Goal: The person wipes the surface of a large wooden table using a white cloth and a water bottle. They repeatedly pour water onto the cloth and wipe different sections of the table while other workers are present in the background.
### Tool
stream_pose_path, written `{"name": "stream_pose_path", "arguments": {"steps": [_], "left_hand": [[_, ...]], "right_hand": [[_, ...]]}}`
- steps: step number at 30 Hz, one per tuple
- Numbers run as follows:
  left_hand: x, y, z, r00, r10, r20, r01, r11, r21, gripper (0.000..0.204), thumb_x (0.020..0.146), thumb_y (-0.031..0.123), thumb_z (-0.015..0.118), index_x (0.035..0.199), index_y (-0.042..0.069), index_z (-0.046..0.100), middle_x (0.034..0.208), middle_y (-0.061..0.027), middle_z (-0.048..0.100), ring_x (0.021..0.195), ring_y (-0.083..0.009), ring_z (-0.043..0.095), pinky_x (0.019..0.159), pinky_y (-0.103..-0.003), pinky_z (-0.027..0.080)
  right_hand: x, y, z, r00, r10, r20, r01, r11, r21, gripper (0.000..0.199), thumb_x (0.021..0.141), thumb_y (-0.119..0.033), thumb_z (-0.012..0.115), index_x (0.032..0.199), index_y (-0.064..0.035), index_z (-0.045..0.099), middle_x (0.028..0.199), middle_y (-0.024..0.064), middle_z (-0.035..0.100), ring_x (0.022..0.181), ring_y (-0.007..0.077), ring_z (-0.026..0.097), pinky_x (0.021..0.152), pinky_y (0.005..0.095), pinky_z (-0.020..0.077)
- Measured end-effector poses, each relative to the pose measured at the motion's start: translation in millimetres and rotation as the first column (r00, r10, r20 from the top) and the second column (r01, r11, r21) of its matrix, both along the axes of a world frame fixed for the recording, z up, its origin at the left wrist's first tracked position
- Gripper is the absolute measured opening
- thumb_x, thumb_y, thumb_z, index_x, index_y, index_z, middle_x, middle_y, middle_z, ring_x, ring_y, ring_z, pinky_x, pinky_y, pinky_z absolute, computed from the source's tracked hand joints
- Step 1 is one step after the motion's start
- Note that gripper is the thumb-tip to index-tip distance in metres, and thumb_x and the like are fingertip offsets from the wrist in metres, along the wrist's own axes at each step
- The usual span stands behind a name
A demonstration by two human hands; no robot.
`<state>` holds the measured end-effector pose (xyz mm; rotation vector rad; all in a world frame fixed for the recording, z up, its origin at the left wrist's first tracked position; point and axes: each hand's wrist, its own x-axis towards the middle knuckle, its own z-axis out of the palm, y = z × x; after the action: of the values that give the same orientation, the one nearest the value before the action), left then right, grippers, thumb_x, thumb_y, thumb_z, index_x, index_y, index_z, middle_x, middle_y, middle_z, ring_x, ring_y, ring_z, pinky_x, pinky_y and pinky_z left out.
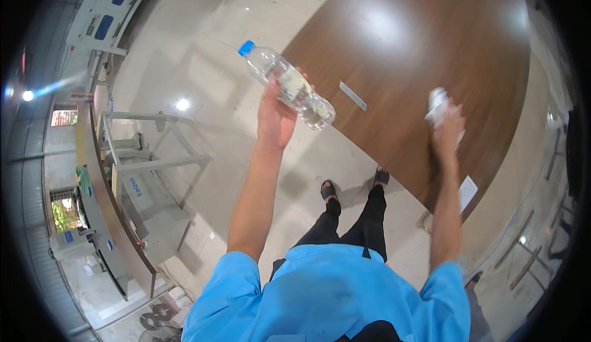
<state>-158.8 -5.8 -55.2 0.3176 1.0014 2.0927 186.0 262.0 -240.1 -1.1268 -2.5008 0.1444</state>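
Note:
A clear plastic bottle with a blue cap and a pale label is tilted in my left hand. My fingers wrap round its middle, and its cap points to the far left. No liquid can be made out for sure inside it. On the right, my right hand is closed on a crumpled white cloth, over the brown wooden tabletop. The hand is slightly blurred; whether the cloth touches the wood I cannot tell. Between the two hands, a flat pale strip lies near the tabletop's left edge.
A white sheet with print lies at the tabletop's near right edge. To the left stand a pale metal frame and a grey machine beside a long bench edge. A white panelled machine is at the far left.

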Motion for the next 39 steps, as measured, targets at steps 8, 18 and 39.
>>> {"name": "stream_pose_path", "arguments": {"steps": [8, 18, 39], "left_hand": [[-33, -52, 2, 0.972, 0.226, -0.059, -0.233, 0.955, -0.182, 0.042, 0.102, 0.032, 0.066, 0.134, 0.008, 0.055, 0.119, -0.0054, 0.063, 0.117, -0.0230, 0.061, 0.100, -0.044, 0.051], [-64, -120, -12, 0.960, 0.279, -0.003, -0.274, 0.943, -0.190, 0.042, 0.105, 0.042, 0.058, 0.129, 0.008, 0.056, 0.132, -0.0158, 0.063, 0.121, -0.0319, 0.064, 0.094, -0.045, 0.055], [-98, -77, -11, 0.987, 0.119, -0.112, -0.157, 0.886, -0.436, 0.072, 0.091, 0.051, 0.074, 0.145, 0.011, 0.045, 0.139, -0.0118, 0.054, 0.125, -0.0280, 0.057, 0.105, -0.048, 0.051]], "right_hand": [[41, -33, 21, 0.973, -0.113, 0.203, 0.101, 0.993, 0.069, 0.053, 0.100, -0.026, 0.055, 0.152, -0.0185, 0.053, 0.160, 0.0149, 0.045, 0.146, 0.0479, 0.037, 0.115, 0.0599, 0.0314], [-13, -143, -44, 0.962, 0.219, 0.163, -0.201, 0.972, -0.123, 0.062, 0.093, -0.025, 0.062, 0.153, -0.0185, 0.051, 0.161, 0.0195, 0.041, 0.149, 0.0481, 0.032, 0.119, 0.0635, 0.0226], [-159, 169, 44, 0.885, -0.433, 0.170, 0.457, 0.877, -0.147, 0.029, 0.095, -0.027, 0.061, 0.110, -0.0032, 0.066, 0.113, 0.0184, 0.065, 0.101, 0.0314, 0.066, 0.082, 0.0503, 0.0512]]}}
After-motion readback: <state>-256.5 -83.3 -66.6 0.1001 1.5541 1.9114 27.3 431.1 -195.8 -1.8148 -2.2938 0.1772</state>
